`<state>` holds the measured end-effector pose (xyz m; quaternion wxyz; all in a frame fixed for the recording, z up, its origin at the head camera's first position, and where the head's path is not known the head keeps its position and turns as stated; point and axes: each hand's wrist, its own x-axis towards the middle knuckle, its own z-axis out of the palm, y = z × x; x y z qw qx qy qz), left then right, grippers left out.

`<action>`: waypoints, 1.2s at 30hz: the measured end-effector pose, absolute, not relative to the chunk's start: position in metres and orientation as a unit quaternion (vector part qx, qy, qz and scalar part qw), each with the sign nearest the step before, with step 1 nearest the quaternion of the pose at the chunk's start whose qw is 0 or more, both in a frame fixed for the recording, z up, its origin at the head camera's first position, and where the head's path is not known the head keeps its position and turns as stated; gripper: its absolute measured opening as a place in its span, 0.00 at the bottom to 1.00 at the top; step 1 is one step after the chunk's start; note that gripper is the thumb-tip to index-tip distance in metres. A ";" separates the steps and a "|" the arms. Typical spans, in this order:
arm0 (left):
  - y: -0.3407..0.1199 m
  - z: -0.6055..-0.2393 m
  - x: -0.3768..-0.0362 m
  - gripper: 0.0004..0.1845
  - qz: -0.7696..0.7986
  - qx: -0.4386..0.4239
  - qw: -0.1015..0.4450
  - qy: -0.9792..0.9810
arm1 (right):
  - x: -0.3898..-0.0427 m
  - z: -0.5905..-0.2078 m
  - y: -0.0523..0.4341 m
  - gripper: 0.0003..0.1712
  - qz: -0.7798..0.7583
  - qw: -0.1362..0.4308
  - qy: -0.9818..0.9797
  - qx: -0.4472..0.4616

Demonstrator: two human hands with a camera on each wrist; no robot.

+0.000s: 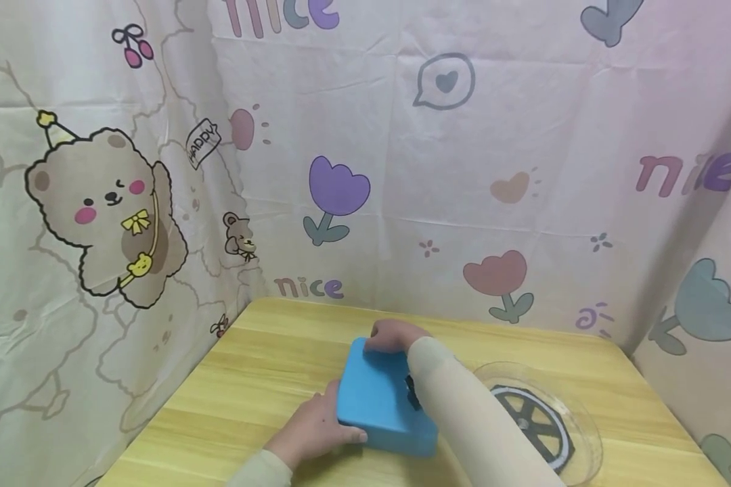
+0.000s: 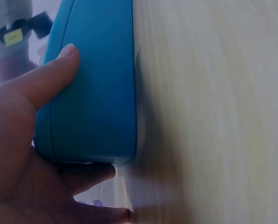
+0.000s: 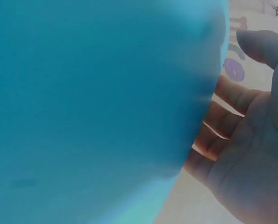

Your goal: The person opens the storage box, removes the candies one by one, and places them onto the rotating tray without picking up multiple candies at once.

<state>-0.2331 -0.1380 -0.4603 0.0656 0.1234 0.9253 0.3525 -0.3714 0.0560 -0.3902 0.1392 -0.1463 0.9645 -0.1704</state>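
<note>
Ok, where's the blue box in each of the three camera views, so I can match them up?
Head: the blue box lies low at centre on the wooden table, left hand at its near corner, right hand on its far edge.
Left wrist: it fills the upper left, thumb on its face.
Right wrist: it fills the left, fingers behind its edge.
Shared landmark: the table.

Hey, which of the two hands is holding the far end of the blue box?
The right hand: it reaches across and grips the far end of the blue box near the curtain, while the left hand holds the near corner.
</note>
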 end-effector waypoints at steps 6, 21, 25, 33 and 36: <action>-0.137 -0.461 -0.234 0.65 0.361 0.113 0.078 0.922 | -0.365 -0.393 0.092 0.27 -0.154 0.117 0.972 -0.135; -0.134 -0.462 -0.232 0.64 0.381 0.113 0.063 0.916 | -0.346 -0.400 0.137 0.16 -0.197 0.051 0.974 -0.094; -0.133 -0.462 -0.231 0.64 0.378 0.112 0.056 0.917 | -0.347 -0.401 0.140 0.14 -0.210 0.042 0.972 -0.094; -0.136 -0.464 -0.232 0.64 0.391 0.129 0.064 0.909 | -0.331 -0.407 0.152 0.20 -0.264 0.018 0.958 -0.106; -0.139 -0.461 -0.232 0.63 0.408 0.140 0.075 0.899 | -0.317 -0.410 0.153 0.28 -0.280 0.017 0.955 -0.097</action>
